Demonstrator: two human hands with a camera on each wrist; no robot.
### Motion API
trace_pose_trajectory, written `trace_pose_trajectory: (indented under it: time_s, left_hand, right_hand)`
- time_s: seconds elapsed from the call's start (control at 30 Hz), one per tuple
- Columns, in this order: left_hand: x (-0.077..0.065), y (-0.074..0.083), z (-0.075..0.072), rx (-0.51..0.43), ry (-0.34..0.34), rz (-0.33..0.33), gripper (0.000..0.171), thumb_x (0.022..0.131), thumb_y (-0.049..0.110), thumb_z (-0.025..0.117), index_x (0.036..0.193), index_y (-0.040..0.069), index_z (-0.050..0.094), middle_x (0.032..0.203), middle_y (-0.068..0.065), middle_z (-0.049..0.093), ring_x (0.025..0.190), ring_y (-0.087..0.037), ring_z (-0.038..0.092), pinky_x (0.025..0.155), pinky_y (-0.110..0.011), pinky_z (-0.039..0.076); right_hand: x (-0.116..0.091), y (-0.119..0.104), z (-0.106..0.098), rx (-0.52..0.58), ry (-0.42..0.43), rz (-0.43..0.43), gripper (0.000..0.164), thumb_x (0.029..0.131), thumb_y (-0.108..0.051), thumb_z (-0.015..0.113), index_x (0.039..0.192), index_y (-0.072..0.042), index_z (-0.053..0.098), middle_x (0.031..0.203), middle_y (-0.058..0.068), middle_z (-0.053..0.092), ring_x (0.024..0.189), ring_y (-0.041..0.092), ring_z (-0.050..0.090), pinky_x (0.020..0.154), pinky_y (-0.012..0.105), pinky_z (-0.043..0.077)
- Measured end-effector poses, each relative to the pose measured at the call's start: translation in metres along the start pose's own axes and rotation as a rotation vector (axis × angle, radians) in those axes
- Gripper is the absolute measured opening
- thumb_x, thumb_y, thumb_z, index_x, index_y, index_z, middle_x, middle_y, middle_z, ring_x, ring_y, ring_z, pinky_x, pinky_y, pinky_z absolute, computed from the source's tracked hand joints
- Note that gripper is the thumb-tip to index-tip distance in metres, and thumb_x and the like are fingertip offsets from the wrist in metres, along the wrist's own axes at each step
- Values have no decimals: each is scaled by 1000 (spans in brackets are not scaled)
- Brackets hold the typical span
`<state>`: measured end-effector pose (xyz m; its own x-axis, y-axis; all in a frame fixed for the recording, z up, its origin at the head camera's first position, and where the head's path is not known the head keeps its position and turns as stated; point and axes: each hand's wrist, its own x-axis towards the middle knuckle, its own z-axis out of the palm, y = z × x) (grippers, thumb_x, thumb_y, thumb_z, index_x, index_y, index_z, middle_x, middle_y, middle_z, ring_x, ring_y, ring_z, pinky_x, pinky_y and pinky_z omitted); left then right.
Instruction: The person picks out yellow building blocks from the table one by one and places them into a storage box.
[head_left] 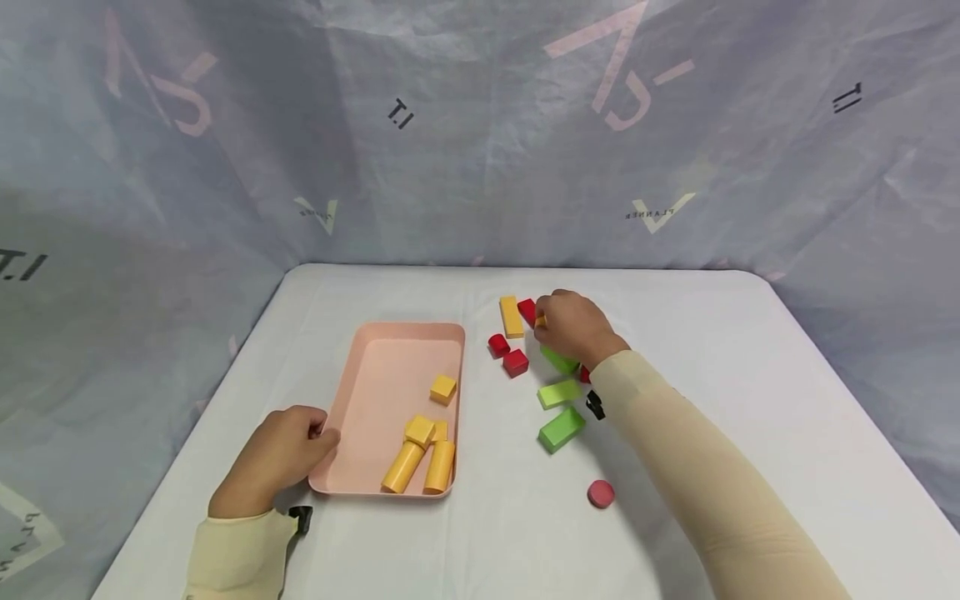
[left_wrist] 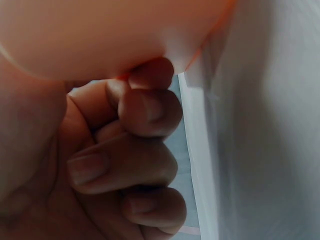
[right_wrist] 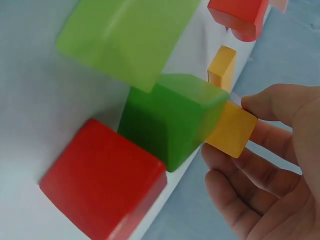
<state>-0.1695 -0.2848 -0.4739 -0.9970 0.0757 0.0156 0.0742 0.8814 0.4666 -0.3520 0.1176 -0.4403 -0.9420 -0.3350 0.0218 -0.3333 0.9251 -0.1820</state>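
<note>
At the left side of the pink tray (head_left: 390, 358), my left hand (head_left: 288, 446) grips the rim. In the left wrist view its curled fingers (left_wrist: 125, 165) lie against the tray's wall (left_wrist: 115, 40). My right hand (head_left: 573, 323) is at the far side of the loose blocks and pinches a yellow block (right_wrist: 232, 130) between thumb and fingers. Close by it are a green block (right_wrist: 170, 120), a red block (right_wrist: 105, 180) and a light green block (right_wrist: 130, 37). The tray holds several yellow pieces, among them a cube (head_left: 443, 389) and a cylinder (head_left: 440, 467).
A long yellow block (head_left: 512, 317), a red cylinder (head_left: 498, 345) and a red cube (head_left: 515, 362) lie between tray and right hand. Nearer are a green block (head_left: 561, 429) and a round red piece (head_left: 601, 493). Grey cloth (head_left: 480, 167) hangs behind the white table (head_left: 675, 300).
</note>
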Motion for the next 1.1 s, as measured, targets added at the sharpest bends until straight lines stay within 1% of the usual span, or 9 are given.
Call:
trace_pose_trajectory:
  time_s: [0.17,0.3,0.53,0.7,0.87,1.1]
  left_hand:
    - [0,-1,-1,-3,1,6,37,79,17,61,53,17,35,48,6,27,43,-11,25,42,-27,23]
    - [-1,0,-3,-2,1,8,37,79,16,61,53,17,35,48,7,27,43,-11,26,42,-27,23]
    - [-3,1,-4,-3,16,26,37,79,14,61,53,16,35,47,7,27,43,-11,25,42,-27,22]
    - [-2,0,-3,-2,16,31,37,79,15,61,53,17,35,47,7,27,43,-11,25,42,-27,22]
    - [-1,2,-5,1,15,36,37,79,14,61,53,17,35,47,7,28,43,-10,26,42,-27,23]
    - [0,3,-6,-3,-11,19,35,79,14,60,53,17,37,48,7,28,43,-11,26,42,-27,22]
  right_hand:
    - [-1,-5,-4,-10,11,-16,20,82,-28,69,99,-18,65,89,-2,54,77,16,48,71,33,51]
    - [-4,-10,-8,0,26,-63,20,82,-25,67,100,-17,66,91,-3,55,77,15,49,70,32,51]
    - [-7,-17,-11,-4,57,-129,20,82,-24,64,101,-17,66,94,-4,55,80,12,48,76,34,51]
    - [-8,-21,-14,5,58,-141,24,82,-22,63,105,-15,66,95,-3,55,80,12,48,78,34,50]
    - [-10,-28,-17,9,41,-141,26,82,-22,66,107,-15,66,97,-2,57,80,12,48,78,34,50]
    - [-12,-36,-19,-11,38,-171,25,82,-23,67,106,-16,67,96,-3,56,80,12,48,77,33,51]
